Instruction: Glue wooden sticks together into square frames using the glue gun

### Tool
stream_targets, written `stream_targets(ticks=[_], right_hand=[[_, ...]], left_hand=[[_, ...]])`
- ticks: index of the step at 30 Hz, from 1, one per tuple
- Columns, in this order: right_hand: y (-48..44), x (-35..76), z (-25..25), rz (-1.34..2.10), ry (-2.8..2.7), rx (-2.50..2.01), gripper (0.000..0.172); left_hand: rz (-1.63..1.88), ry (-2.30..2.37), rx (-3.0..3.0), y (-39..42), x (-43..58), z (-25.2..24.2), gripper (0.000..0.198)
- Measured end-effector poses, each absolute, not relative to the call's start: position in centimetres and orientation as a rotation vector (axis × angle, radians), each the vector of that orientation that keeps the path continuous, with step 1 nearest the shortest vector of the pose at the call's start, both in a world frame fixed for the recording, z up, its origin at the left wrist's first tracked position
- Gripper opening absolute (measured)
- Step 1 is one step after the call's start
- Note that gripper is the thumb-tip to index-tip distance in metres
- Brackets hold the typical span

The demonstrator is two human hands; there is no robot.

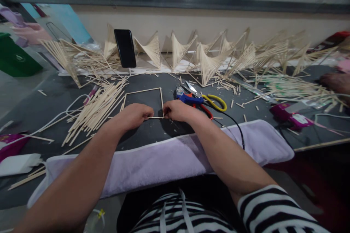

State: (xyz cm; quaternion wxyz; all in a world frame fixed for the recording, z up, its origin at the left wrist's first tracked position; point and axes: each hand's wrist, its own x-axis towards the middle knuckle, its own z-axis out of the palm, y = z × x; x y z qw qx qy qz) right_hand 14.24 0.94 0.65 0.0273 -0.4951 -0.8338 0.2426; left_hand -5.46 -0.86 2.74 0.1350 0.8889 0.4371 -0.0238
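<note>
Dark desk (41,105) littered with sticks, lavender towel (169,160) along its near edge, loose stick pile (95,111) at left. Mid-desk lies the square stick frame (142,91), flat; left hand (135,114) and right hand (177,110) both pinch its near side, fingers closed. Uneven pressure could, I'd judge, pop a corner joint or skew the square.

both hands, left hand (136,115) and right hand (177,110), pinch stick frame (143,98) near edge.
</note>
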Motion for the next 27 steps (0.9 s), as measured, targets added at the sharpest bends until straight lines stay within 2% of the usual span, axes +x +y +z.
stream_targets(ticks=[27], right_hand=[[0.98, 14.25, 0.66, 0.753, -2.583, -1.532, 0.021]], left_hand=[[-0.114, 1.312, 2.611, -1.24, -5.14, 2.92, 0.021]])
